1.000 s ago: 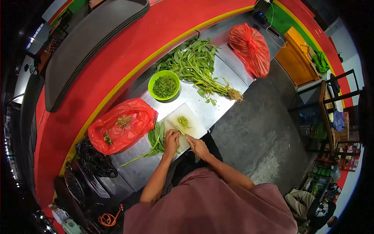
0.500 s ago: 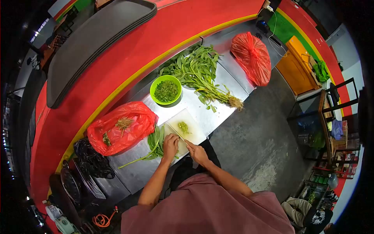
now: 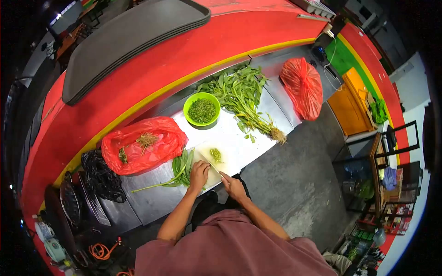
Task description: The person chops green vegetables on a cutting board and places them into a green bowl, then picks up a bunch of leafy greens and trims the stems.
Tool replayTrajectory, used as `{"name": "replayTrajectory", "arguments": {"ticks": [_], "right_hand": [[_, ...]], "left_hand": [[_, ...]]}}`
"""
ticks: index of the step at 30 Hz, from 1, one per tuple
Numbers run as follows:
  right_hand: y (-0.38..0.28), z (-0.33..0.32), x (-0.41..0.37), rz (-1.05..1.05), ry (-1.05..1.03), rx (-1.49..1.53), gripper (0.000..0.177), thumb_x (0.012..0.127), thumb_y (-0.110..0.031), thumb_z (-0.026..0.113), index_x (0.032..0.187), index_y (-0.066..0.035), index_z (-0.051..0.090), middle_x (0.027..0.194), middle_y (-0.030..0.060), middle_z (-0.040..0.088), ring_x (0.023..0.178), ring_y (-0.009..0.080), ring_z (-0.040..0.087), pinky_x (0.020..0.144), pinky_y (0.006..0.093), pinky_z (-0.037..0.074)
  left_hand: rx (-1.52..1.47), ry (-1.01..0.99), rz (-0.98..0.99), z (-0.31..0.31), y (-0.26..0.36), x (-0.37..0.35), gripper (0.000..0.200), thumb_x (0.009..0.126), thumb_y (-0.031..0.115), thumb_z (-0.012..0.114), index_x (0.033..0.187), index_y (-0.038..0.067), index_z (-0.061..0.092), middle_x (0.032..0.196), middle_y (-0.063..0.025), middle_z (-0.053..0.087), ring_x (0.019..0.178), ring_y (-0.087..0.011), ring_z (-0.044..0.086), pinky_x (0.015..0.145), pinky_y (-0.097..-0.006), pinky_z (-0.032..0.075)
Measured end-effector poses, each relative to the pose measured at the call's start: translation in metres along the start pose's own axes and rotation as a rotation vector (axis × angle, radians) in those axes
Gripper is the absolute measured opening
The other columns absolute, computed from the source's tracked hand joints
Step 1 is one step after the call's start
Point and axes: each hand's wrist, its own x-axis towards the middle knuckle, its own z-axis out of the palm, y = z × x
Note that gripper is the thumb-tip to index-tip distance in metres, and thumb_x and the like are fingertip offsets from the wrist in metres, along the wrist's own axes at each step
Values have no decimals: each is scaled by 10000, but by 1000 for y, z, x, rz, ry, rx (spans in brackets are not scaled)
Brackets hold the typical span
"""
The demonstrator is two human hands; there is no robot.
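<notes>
Head view puts our chopped bits [image 3: 215, 155] on the pale board [image 3: 229, 158], just beyond the knife [image 3: 213, 167]. We judge the step in hand to be fine slicing, partway through. Our right hand [image 3: 235, 187] has its fingers closed round the knife's handle; our left hand [image 3: 199, 173] rests at the board's near side, fingers bunched narrow beside the blade, and we cannot tell whether they pin a stem. Another cut, we judge, calls for left fingertips tucked back and a short, controlled stroke. Beside that hand lie leafy stems [image 3: 181, 168], partly off the board. Farther out, the green bowl [image 3: 187, 113] holds chopped greens, with the rooted bunch [image 3: 239, 94] next to it, an open red bag [image 3: 168, 133] leftward and a tied bag [image 3: 301, 89] rightward.
</notes>
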Motion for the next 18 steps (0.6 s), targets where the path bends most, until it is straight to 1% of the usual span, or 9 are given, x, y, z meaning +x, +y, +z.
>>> {"name": "replayTrajectory", "arguments": {"ticks": [2,5,7,10,12,14,15,16,18], "right_hand": [[-5,-4,-1,25,-35,-12,389,1063,-345,527,1416,-209,619,984,288,709,924,472,693,791,509,548],[-2,-3,2,32,-28,-74,393,1058,-352,537,1425,-229,612,998,269,717,906,463,699,780,519,552],[6,2,2,-71,43,-177,396,1050,-367,548,1419,-242,616,999,253,723,886,452,704,762,533,554],[7,2,5,-61,13,-245,387,1045,-360,552,1408,-247,625,1000,250,723,872,449,703,751,543,553],[1,1,7,-77,42,-223,384,1046,-354,552,1401,-233,630,973,256,723,866,456,702,755,541,552],[-3,1,6,-18,25,-99,384,1052,-344,542,1396,-201,633,944,271,719,862,461,704,767,539,550],[-3,2,6,-25,37,-55,390,1060,-344,532,1389,-161,636,926,291,708,881,471,699,772,516,547],[-3,2,5,-25,35,-54,390,1060,-344,532,1389,-161,636,926,291,708,881,471,699,772,516,547],[-3,2,1,9,17,112,398,1070,-342,529,1393,-134,634,889,293,699,817,422,725,754,460,545]], "left_hand": [[18,-11,-14,-1,1,0,98,883,27,690,973,2,721,949,-148,673,935,-372,633,843,-450,503],[9,-17,-30,0,2,1,102,886,21,678,976,-6,718,958,-155,668,950,-375,627,854,-450,497],[20,-9,-37,2,1,-2,111,888,17,671,984,-14,716,958,-165,662,963,-380,622,871,-450,494],[7,6,-37,3,0,-3,118,891,17,666,991,-20,716,972,-170,666,972,-382,622,880,-451,494],[-7,14,-39,3,0,-1,115,891,14,665,988,-19,718,974,-168,678,960,-381,630,879,-448,500],[-46,14,-66,3,-2,-2,115,888,18,675,987,-16,722,968,-169,692,948,-379,641,868,-445,510],[-43,10,-60,2,-2,-1,114,883,19,686,985,-12,726,955,-173,698,941,-379,649,861,-442,516],[-41,11,-62,3,-3,-1,114,883,19,686,985,-12,726,955,-173,698,941,-379,649,861,-442,516],[-47,27,-66,3,-3,-2,115,883,40,682,981,0,730,961,-160,697,931,-373,645,846,-447,520]]}}
